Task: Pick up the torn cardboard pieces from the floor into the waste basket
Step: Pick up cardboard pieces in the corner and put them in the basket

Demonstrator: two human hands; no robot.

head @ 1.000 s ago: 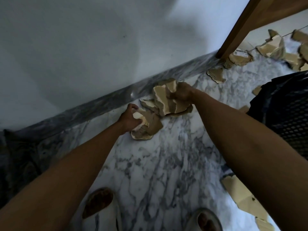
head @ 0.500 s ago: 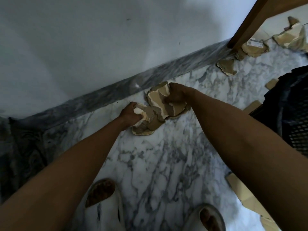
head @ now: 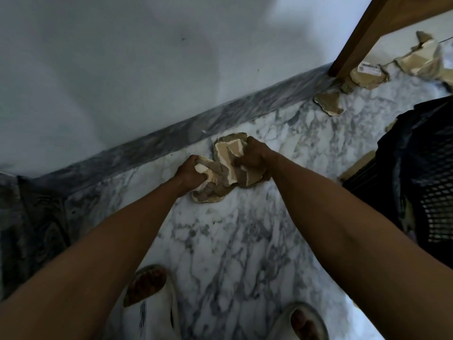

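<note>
The gathered cardboard pieces (head: pixel 226 168) sit as one bunched heap on the marble floor (head: pixel 245 241), just in front of the dark skirting (head: pixel 171 141) at the foot of the wall. Both hands have closed in on it: the left hand (head: pixel 190 171) is curled shut around a pale scrap at the heap's left edge, and the right hand (head: pixel 255 157) is clenched over the taller, folded pieces on the right, so each grip is tight on cardboard with no slack showing. Compared with a second ago, the two clumps, which then lay a little apart, have been drawn together until they overlap between the fists, and the pile looks more compact. That suggests the gathering step is about done and the next move is likely a lift toward the waste basket (head: pixel 421 182), whose dark mesh wall stands off to the right, well apart from the heap. The lowest piece still lies flat on the floor and may slip free when the bundle rises. Much remains: loose pieces (head: pixel 328 105) lie near the wooden door frame (head: pixel 362 38), with more (head: pixel 367 76) past it and another edge beside the basket. The person's sandalled feet (head: pixel 152 303) stand below.
</note>
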